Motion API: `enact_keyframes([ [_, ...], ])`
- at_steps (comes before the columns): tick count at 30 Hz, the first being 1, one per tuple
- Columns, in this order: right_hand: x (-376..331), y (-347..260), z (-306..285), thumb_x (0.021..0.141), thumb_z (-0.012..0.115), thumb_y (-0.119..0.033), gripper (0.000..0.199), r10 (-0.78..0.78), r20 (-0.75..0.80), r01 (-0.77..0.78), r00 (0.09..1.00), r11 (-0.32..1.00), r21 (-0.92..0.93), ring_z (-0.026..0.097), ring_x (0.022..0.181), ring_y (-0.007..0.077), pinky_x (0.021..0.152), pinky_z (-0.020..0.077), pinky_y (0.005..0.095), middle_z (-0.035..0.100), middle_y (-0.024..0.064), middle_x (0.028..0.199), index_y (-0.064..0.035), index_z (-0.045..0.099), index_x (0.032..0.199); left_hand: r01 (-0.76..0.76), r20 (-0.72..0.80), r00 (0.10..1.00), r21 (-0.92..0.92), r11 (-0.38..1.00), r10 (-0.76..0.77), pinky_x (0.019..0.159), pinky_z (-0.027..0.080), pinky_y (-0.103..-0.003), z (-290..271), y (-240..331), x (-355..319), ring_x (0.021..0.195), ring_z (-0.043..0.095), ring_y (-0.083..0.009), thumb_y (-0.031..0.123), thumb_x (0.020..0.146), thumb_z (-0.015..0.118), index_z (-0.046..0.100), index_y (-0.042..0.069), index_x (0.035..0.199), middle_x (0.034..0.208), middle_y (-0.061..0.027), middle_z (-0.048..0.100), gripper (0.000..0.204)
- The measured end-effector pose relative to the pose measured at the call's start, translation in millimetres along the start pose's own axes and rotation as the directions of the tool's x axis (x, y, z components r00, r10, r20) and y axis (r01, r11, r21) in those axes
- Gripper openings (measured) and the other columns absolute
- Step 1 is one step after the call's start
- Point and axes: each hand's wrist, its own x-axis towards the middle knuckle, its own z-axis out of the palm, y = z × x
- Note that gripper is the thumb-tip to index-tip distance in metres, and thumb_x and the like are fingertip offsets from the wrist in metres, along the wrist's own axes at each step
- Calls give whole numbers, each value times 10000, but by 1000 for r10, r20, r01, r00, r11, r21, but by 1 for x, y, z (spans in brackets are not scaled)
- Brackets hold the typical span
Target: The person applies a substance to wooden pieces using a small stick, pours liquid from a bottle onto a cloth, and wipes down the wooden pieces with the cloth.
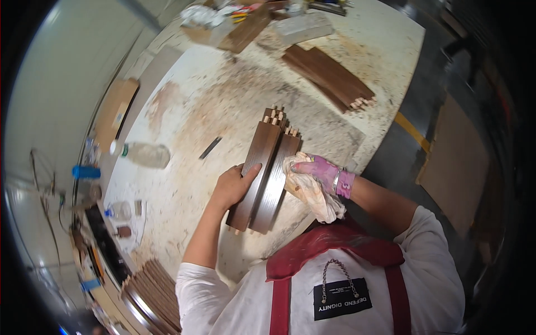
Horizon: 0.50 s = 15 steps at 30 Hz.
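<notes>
A small stack of dark brown wooden boards (258, 153) lies on the worktable in front of me, with pale wooden dowels (273, 116) sticking out of its far ends. My bare left hand (233, 185) grips the left side of the stack, thumb on the top face and fingers partly hidden by the edge. My right hand (322, 172), in a purple glove, is closed around a crumpled, stained white rag (314, 196). The rag is at the right edge of the right-hand board (277, 187); whether it presses on the wood I cannot tell.
The worktable (192, 111) is stained. More doweled boards (329, 75) lie at the far right. A short dark strip (210, 147) and a clear bottle (146, 155) are on the left. An open cardboard box (245, 30) stands at the back. Stacked brown boards (151, 296) stand at lower left.
</notes>
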Motion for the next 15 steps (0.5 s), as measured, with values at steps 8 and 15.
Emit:
enact_keyframes([
  [8,33,17,47,829,628,-210,247,10,145,28,989,966,-257,624,767,153,672,503,282,646,65,849,-34,605,999,147,-201,966,-92,985,-163,863,448,-431,14,-56,-44,951,590,-422,657,856,351,618,-79,995,937,-323,608,795],
  [15,-10,-49,28,836,612,-172,351,-118,45,123,992,986,-110,634,881,216,783,545,319,629,133,1017,-15,548,1143,-264,-546,823,-616,742,-160,899,455,-385,35,-113,-122,1098,553,-315,352,912,523,388,-44,1326,1211,-247,536,589],
])
